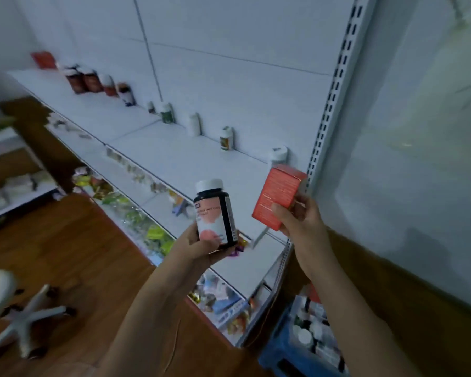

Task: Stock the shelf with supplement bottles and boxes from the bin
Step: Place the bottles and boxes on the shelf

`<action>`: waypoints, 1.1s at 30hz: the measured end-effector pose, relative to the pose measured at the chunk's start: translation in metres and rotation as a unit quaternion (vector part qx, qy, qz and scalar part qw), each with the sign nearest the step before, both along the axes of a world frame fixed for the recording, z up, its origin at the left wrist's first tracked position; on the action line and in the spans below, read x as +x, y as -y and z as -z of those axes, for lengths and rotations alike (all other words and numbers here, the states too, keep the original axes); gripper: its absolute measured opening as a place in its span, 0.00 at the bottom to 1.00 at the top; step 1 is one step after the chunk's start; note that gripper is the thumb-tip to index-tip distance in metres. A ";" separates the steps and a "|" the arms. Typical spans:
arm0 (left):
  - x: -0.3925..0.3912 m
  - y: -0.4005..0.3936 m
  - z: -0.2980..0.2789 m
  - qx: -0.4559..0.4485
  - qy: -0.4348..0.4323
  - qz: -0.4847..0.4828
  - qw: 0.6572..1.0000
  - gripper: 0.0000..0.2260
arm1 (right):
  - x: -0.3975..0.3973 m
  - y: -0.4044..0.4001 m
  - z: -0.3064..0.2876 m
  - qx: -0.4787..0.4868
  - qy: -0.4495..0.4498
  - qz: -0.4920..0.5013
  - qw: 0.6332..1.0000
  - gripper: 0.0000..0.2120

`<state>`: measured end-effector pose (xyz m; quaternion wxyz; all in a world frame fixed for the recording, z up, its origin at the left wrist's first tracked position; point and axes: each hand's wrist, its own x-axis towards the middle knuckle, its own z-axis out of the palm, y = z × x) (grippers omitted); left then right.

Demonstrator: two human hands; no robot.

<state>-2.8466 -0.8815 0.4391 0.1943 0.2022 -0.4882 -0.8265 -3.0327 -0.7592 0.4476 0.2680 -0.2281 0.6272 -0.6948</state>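
Note:
My left hand [201, 247] grips the base of a dark supplement bottle [215, 210] with a white cap and a pink-and-white label, held upright in front of the shelf. My right hand [297, 216] holds a red box [279, 194] by its lower end, raised near the right end of the white top shelf [174, 156]. Along the shelf's back wall stand several bottles [226, 138] and, at the far left, a red box [43, 59]. The blue bin [286, 349] with more bottles sits on the floor at the lower right.
Lower shelves [136, 213] hold colourful packets. A slotted metal upright [335, 91] bounds the shelf on the right, with a pale wall panel beyond. A white swivel stool [17, 308] stands on the wooden floor at the lower left. Another rack [8, 186] is at the far left.

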 end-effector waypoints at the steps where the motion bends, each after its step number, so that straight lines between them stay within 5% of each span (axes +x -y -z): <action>1: 0.022 0.015 -0.007 -0.026 0.004 -0.016 1.000 0.32 | 0.020 0.023 -0.004 -0.017 0.021 -0.026 0.999 0.26; 5: 0.082 0.068 -0.026 -0.118 0.035 -0.076 0.989 0.29 | 0.079 0.094 -0.008 -0.027 0.002 -0.092 0.995 0.31; 11: 0.170 0.147 -0.027 -0.174 0.093 -0.206 0.958 0.20 | 0.158 0.189 -0.013 -0.023 -0.026 -0.152 0.988 0.18; 15: 0.199 0.192 -0.023 -0.172 0.112 -0.265 0.942 0.19 | 0.179 0.250 -0.018 -0.014 -0.041 -0.168 0.985 0.19; 25: 0.207 0.392 -0.009 -0.176 0.142 -0.333 0.916 0.17 | 0.172 0.462 0.000 0.006 -0.117 -0.159 0.980 0.23; 33: 0.189 0.569 -0.027 -0.162 0.185 -0.363 0.899 0.27 | 0.147 0.655 -0.005 0.026 -0.132 -0.153 0.979 0.25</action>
